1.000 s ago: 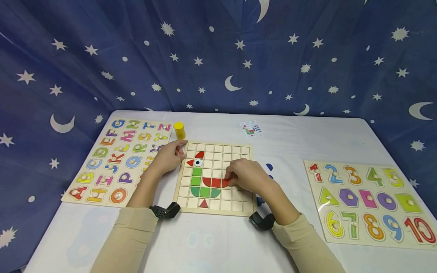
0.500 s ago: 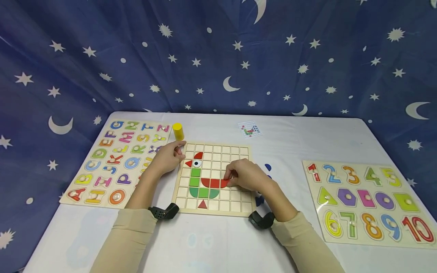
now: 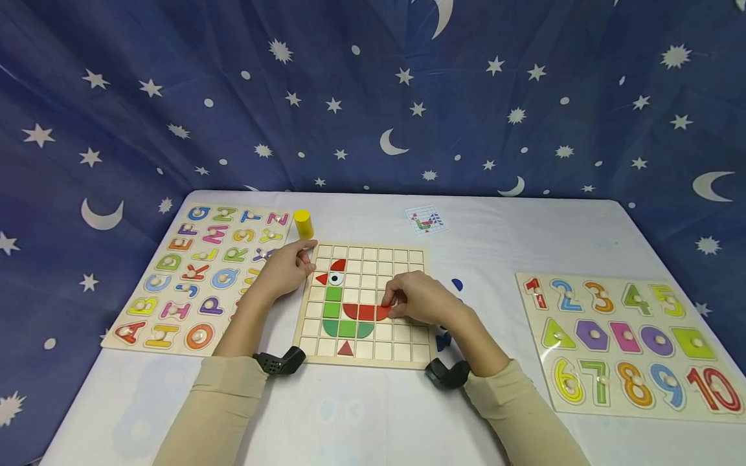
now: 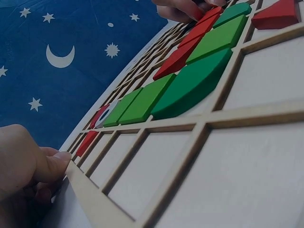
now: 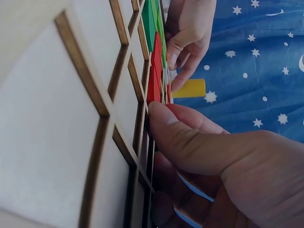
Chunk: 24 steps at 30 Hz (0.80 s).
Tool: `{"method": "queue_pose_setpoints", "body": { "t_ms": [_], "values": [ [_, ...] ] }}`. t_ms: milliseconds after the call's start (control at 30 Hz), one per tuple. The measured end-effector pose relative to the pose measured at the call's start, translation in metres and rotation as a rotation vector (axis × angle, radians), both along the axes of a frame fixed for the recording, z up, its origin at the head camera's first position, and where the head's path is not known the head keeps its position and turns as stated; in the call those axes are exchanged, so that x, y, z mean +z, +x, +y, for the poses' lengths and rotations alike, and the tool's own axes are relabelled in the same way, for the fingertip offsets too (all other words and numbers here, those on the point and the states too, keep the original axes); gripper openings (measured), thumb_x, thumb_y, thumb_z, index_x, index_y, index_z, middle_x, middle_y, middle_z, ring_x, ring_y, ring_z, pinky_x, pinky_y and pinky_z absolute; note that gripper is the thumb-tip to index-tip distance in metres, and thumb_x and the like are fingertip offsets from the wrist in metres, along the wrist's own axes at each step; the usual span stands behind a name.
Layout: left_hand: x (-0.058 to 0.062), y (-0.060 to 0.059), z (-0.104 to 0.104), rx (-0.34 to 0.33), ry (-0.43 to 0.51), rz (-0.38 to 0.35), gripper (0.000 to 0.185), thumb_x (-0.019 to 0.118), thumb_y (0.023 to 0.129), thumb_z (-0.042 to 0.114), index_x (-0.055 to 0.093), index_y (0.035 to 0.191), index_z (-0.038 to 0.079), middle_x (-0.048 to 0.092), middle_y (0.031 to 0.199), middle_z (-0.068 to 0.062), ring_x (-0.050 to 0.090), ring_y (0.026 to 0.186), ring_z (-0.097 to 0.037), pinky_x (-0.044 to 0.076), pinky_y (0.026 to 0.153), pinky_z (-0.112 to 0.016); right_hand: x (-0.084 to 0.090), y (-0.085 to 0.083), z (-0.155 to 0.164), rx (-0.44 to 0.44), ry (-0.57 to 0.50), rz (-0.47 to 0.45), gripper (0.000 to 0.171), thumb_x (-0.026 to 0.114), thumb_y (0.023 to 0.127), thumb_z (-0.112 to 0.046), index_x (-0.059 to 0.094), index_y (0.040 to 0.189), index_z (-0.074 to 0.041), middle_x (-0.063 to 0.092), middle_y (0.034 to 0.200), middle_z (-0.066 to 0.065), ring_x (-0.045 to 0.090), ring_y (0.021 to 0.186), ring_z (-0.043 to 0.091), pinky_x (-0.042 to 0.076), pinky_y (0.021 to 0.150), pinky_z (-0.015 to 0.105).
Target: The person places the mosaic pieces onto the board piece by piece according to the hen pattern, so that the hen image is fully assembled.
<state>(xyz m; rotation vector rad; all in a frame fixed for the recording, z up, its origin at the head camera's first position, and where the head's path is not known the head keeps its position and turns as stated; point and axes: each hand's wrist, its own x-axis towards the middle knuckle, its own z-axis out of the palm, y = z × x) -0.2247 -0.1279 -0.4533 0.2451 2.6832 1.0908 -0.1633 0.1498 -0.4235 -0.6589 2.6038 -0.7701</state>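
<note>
A: Fingers (image 3: 395, 299) of the right hand (image 3: 421, 299) pinch a red piece (image 3: 383, 313) that lies in the grid board (image 3: 402, 353), at the right end of the board's red row. The thumb (image 5: 190, 142) presses its near edge.

B: And the left hand (image 3: 285, 268)?

A: It rests against the board's upper left corner, fingers curled loosely, the thumb tip (image 4: 59, 161) touching the wooden frame. It holds nothing else.

B: What fills the board?

A: Green pieces (image 3: 340, 317) stand left of the red row and below it, a small red triangle (image 3: 347, 349) sits near the board's front edge, and a black-and-white eye piece (image 3: 336, 279) lies near the left hand.

B: Around the board?

A: A yellow cylinder (image 3: 303, 224) stands just beyond its upper left corner. A letter puzzle (image 3: 210, 272) lies to the board's left, a number puzzle (image 3: 623, 343) well to its right, a small picture card (image 3: 427, 221) beyond its far edge, and blue pieces (image 3: 456, 285) just right of it.
</note>
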Motion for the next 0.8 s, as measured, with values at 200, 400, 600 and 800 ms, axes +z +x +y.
{"method": "queue_pose_setpoints", "body": {
  "t_ms": [200, 400, 600, 800],
  "values": [
    [-0.001, 0.0, 0.0, 0.005, 0.006, -0.002, 0.05, 0.058, 0.091, 0.011, 0.046, 0.139, 0.012, 0.051, 0.093, -0.005, 0.048, 0.083, -0.02, 0.037, 0.077, -0.033, 0.0, -0.005, 0.01, 0.047, -0.052, -0.029, 0.011, 0.076, 0.079, -0.016, 0.072, 0.089, -0.019, 0.063, 0.082, -0.009, 0.054, 0.073, 0.008, 0.047, 0.068, 0.023],
    [-0.002, -0.001, 0.001, 0.006, 0.004, -0.004, 0.05, 0.058, 0.092, 0.012, 0.046, 0.14, 0.013, 0.051, 0.094, -0.005, 0.048, 0.083, -0.02, 0.037, 0.076, -0.033, 0.006, -0.012, 0.034, -0.013, -0.14, -0.049, 0.018, 0.074, 0.082, -0.016, 0.072, 0.1, -0.014, 0.068, 0.096, -0.002, 0.059, 0.083, 0.011, 0.05, 0.075, 0.027],
    [-0.002, -0.001, 0.002, 0.002, 0.001, 0.0, 0.05, 0.058, 0.092, 0.013, 0.046, 0.14, 0.013, 0.051, 0.093, -0.005, 0.048, 0.082, -0.02, 0.037, 0.076, -0.033, 0.017, -0.017, 0.07, -0.139, -0.113, 0.004, 0.021, 0.072, 0.083, -0.012, 0.071, 0.104, -0.011, 0.066, 0.091, 0.001, 0.058, 0.082, 0.016, 0.049, 0.069, 0.029],
    [-0.001, 0.0, 0.0, 0.012, 0.005, -0.013, 0.05, 0.058, 0.092, 0.013, 0.045, 0.14, 0.013, 0.051, 0.094, -0.005, 0.048, 0.083, -0.02, 0.037, 0.076, -0.033, 0.018, -0.015, 0.059, -0.093, -0.056, 0.008, 0.017, 0.075, 0.081, -0.017, 0.071, 0.096, -0.012, 0.063, 0.084, -0.002, 0.054, 0.077, 0.014, 0.046, 0.067, 0.026]
  ]
}}
